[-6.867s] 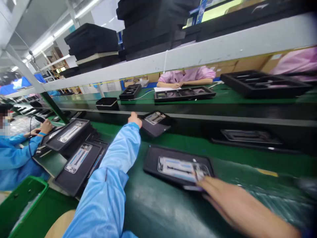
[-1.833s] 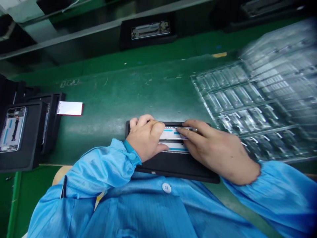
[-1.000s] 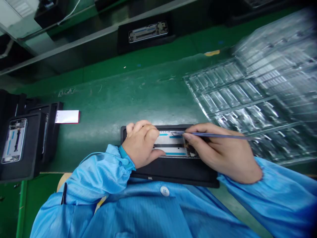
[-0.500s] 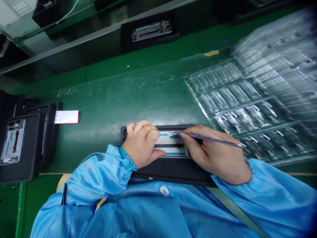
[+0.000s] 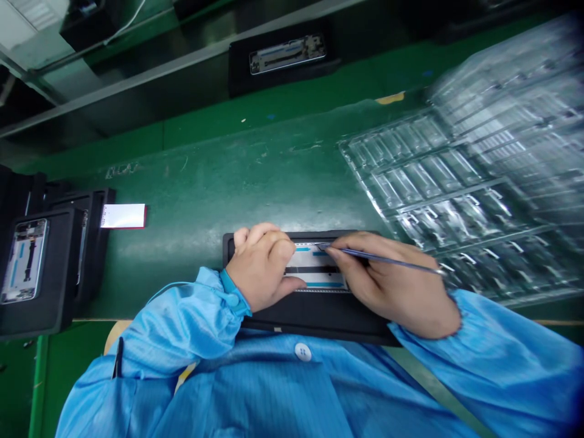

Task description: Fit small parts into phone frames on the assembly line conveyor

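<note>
Green table (image 5: 255,170): clear trays (image 5: 460,182) right edge, black tray (image 5: 328,313) near edge holding white frame (image 5: 314,261), blue strips (image 5: 325,285). Left hand (image 5: 262,269) holds frame; right hand (image 5: 396,287) pinches tool (image 5: 387,260).

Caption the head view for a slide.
Left hand on phone frame in black tray, right hand holding a thin tool.

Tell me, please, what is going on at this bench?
A person in blue sleeves is working on a phone frame in a black tray. The left hand rests on it; the right hand holds a thin tool, its tip near the frame's far edge. Clear plastic trays lie to the right, a white notepad to the left.
</note>
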{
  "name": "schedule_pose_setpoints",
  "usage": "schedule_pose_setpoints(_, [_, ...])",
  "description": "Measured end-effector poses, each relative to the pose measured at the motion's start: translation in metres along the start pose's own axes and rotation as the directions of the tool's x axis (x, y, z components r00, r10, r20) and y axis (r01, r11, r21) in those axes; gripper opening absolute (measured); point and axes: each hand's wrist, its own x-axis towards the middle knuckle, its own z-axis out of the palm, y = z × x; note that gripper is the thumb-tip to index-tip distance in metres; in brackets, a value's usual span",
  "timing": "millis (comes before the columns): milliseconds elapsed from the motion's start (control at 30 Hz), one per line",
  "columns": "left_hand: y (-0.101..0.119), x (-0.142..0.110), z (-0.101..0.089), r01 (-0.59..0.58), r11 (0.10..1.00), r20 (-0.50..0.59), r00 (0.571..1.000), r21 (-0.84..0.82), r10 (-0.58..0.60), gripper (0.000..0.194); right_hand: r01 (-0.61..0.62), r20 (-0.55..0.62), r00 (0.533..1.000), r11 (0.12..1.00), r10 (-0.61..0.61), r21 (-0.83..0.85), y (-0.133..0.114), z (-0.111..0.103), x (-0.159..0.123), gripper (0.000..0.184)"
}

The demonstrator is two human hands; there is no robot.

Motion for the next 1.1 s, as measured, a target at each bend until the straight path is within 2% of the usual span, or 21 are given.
schedule_pose_setpoints(133, [0.0001, 0.0001, -0.0005, 0.002, 1.0, 0.013, 1.0, -0.004, -0.002, 0.048, 0.051, 0.001, 0.999, 0.999, -0.051, -0.017, -0.0008, 0.0019, -0.0015, 0.009])
schedule_pose_setpoints(300, [-0.0001, 0.0007, -0.001, 0.019, 1.0, 0.049, 0.999, -0.011, -0.018, 0.046, -0.037, -0.008, 0.999, 0.999, 0.037, 0.01, -0.0022, -0.0022, 0.0004, 0.007])
schedule_pose_setpoints(667, [0.0013, 0.0006, -0.0022, 0.031, 0.999, 0.07, 0.997, -0.015, -0.03, 0.046, -0.1, 0.057, 0.993, 0.995, 0.101, -0.021, 0.0009, -0.0016, -0.0041, 0.004])
schedule_pose_setpoints(900, [0.0018, 0.0012, -0.0037, 0.038, 0.999, 0.092, 0.995, -0.025, -0.036, 0.043, 0.015, 0.014, 1.0, 1.0, -0.014, -0.007, -0.004, 0.0004, 0.0, 0.006])
schedule_pose_setpoints(1100, [0.0014, -0.0001, -0.0018, 0.023, 0.999, 0.066, 0.998, -0.027, -0.021, 0.046, -0.116, 0.031, 0.993, 0.993, 0.116, 0.019, -0.0032, -0.004, 0.0021, 0.003])
